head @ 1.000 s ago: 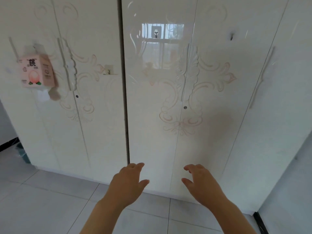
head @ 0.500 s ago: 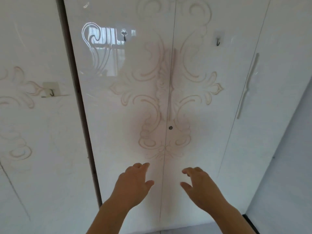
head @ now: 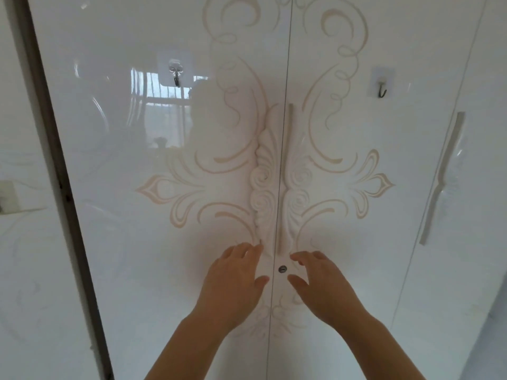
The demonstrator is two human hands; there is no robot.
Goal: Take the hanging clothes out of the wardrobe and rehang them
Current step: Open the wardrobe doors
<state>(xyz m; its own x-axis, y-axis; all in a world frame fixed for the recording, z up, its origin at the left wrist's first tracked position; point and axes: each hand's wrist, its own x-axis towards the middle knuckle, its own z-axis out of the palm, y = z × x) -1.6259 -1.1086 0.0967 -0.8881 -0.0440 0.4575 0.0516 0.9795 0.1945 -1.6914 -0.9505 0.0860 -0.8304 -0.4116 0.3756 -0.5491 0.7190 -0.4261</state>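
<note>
Wardrobe (head: 131, 270): fills our view, closed, its contents hidden from us.
Left hook (head: 177, 78): stuck high up, left of the carved handles (head: 264, 193).
Left hand (head: 233, 283): fingers loose, gripping nothing, just below those handles.
Keyhole (head: 282, 269): between our two hands.
Right hand (head: 321, 286): relaxed, fingers spread, empty.
Right hook (head: 382, 89): high up, right of the handles.

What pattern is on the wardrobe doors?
Beige scrollwork on glossy white wardrobe doors, mirrored between the two. Head view.
</note>
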